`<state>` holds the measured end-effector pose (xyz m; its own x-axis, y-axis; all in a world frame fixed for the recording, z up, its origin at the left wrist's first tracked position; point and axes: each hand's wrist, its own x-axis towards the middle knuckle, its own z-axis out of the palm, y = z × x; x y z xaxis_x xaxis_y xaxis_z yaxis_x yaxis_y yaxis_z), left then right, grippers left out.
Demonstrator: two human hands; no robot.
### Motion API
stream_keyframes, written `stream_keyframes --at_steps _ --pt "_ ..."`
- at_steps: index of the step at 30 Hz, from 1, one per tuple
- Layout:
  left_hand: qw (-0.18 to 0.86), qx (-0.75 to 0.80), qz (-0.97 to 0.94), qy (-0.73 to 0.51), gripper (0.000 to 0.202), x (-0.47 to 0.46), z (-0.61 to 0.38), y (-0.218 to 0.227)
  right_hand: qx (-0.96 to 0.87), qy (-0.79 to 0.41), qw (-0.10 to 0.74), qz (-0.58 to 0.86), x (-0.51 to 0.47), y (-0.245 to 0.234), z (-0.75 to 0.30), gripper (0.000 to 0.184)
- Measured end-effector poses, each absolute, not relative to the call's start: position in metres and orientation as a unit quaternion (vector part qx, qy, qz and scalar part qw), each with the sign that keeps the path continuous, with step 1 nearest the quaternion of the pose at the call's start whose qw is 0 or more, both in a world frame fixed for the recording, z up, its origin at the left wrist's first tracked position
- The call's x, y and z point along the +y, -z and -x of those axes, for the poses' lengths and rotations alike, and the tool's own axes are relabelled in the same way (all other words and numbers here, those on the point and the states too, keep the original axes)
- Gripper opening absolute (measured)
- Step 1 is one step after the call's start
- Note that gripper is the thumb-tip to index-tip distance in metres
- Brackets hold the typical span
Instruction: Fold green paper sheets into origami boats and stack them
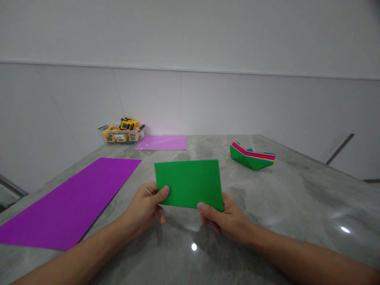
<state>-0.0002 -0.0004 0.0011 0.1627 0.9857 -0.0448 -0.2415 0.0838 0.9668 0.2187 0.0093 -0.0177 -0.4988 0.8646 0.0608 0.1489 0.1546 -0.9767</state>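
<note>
One large purple sheet (71,206) is laid flat on the grey marbled bench (297,221) at the left. Beyond its far end, a clear plastic bin (119,137) is filled with yellow toy vehicles (128,125), heaped above the rim. Just beside the bin, a pink sheet (163,142) is laid flat. Nearer, a green paper rectangle (188,184) is held up over the middle of the bench. Its lower left part is pinched by the left hand (148,202), thumb pressed on the front, fingers behind. Its lower right corner is pinched likewise by the right hand (228,215). Farther right and back, a folded paper boat (252,158), green with pink, yellow and blue bands, is set on the bench.
</note>
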Motion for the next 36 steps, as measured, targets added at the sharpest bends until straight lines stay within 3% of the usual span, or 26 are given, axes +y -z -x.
stream_keyframes --at_steps 12,19,27,32,36 --pt "0.613 0.410 -0.462 -0.492 0.032 0.005 0.006 0.003 -0.729 -0.579 0.263 0.254 0.009 0.021 -0.223 0.067" --pt "0.558 0.452 -0.472 -0.511 0.037 0.012 0.012 0.003 -0.770 -0.502 0.261 0.294 0.008 0.014 -0.222 0.073" --pt "0.551 0.451 -0.497 -0.497 0.041 0.013 0.011 0.011 -0.824 -0.457 0.258 0.215 0.004 0.009 -0.223 0.068" --pt "0.469 0.470 -0.561 -0.495 0.040 0.011 0.014 0.005 -0.812 -0.406 0.298 0.295 0.010 0.013 -0.223 0.058" --pt "0.488 0.453 -0.582 -0.466 0.041 0.007 0.014 0.004 -0.741 -0.409 0.389 0.365 0.020 0.013 -0.226 0.059"
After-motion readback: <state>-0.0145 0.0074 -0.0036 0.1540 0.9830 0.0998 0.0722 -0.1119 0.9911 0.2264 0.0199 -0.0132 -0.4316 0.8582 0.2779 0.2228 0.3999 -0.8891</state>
